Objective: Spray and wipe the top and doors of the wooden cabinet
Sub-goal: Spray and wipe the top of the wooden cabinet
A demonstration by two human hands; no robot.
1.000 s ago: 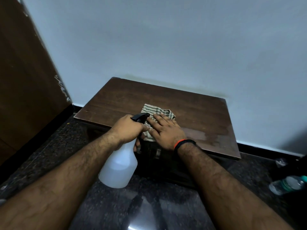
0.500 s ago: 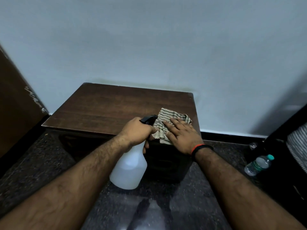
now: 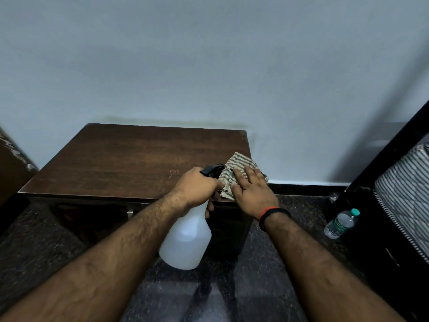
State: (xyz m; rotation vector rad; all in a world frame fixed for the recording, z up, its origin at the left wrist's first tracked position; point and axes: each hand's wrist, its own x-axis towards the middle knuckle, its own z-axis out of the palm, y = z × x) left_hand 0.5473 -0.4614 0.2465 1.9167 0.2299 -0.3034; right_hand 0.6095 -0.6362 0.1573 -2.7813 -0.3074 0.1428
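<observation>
I judge we're mid-way through the top and haven't reached the doors yet — the cloth (image 3: 239,174) sits at the cabinet (image 3: 130,163) top's near right corner, flat under my right hand (image 3: 251,194), whose fingers lie straight and spread, pressing it down. Beyond my fingertips, the rest of the top looks dry; I can't tell how much has been wiped. The door fronts below are in shadow, apparently untouched. My left hand (image 3: 197,190), just beside the right fingers, is curled round the neck of the spray bottle (image 3: 185,240) — its long axis hangs nearly upright, body down, its nozzle pointing away toward the cloth.
</observation>
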